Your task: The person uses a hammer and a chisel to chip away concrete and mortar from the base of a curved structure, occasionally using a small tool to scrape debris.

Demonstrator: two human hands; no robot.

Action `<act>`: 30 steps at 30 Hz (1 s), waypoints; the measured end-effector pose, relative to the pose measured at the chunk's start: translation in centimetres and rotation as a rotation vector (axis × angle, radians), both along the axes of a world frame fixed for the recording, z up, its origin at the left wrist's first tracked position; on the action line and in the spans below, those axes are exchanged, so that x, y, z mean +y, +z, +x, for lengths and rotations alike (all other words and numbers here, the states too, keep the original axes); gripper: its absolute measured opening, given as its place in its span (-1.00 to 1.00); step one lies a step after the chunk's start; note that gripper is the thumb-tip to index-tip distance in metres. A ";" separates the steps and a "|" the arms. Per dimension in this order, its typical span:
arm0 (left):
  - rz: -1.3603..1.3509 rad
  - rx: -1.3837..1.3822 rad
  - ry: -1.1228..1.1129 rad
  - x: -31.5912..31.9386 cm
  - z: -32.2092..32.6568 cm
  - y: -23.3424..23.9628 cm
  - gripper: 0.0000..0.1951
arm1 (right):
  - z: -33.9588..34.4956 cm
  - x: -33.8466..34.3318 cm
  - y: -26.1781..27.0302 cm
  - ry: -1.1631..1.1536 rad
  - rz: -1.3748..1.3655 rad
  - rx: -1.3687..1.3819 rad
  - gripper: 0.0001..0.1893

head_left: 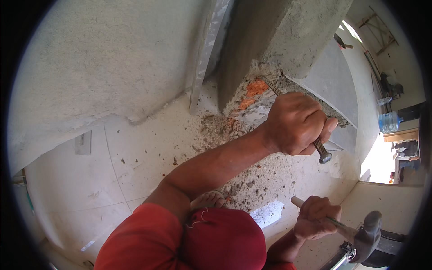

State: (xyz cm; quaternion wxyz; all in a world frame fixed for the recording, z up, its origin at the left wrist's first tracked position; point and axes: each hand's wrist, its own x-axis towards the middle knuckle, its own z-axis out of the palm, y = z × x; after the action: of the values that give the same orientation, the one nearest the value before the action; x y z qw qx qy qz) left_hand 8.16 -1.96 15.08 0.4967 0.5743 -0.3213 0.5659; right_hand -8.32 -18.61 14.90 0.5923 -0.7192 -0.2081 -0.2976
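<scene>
My left hand (297,123) is closed around a ribbed steel rod chisel (271,86), its struck end showing below the fist. The rod's far end touches the broken lower edge of a plastered wall corner (293,37), beside exposed orange brick (257,87). Lower right, my right hand (317,216) grips the handle of a hammer (368,236), its dark metal head held apart from the rod. Crumbled mortar and brick rubble (219,128) lies at the foot of the broken corner.
Debris is scattered over the floor tiles (118,168) near a bare foot (209,199). An upright metal-like strip (207,50) stands left of the corner. A grey rectangular piece (83,143) lies at left. Far right are a blue water jug (389,122) and a person (406,150) near a bright doorway.
</scene>
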 end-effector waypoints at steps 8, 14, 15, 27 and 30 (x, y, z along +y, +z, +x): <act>-0.083 0.002 -0.010 -0.4 -0.5 0.5 -0.58 | -0.9 -0.9 1.1 -0.012 0.060 0.084 -0.35; -0.048 0.031 0.003 -0.9 0.2 0.2 -0.56 | 0.1 0.3 -0.1 -0.040 -0.078 0.003 -0.38; -0.035 0.026 0.021 -0.9 0.3 -0.1 -0.56 | 0.3 0.0 -0.5 -0.086 -0.195 0.123 -0.39; -0.021 0.031 0.034 -1.2 0.6 -0.4 -0.56 | 0.3 -0.2 -1.9 -0.190 -0.290 0.132 -0.38; -0.030 0.034 0.021 -1.2 0.9 -0.8 -0.57 | 0.2 -1.1 -1.2 -0.117 -0.203 0.222 -0.39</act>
State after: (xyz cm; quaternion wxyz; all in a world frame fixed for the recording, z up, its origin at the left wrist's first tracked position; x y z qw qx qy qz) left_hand 9.07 -3.14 14.32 0.5048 0.5795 -0.2982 0.5661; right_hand -8.10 -19.70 13.70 0.5176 -0.8147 -0.1283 -0.2278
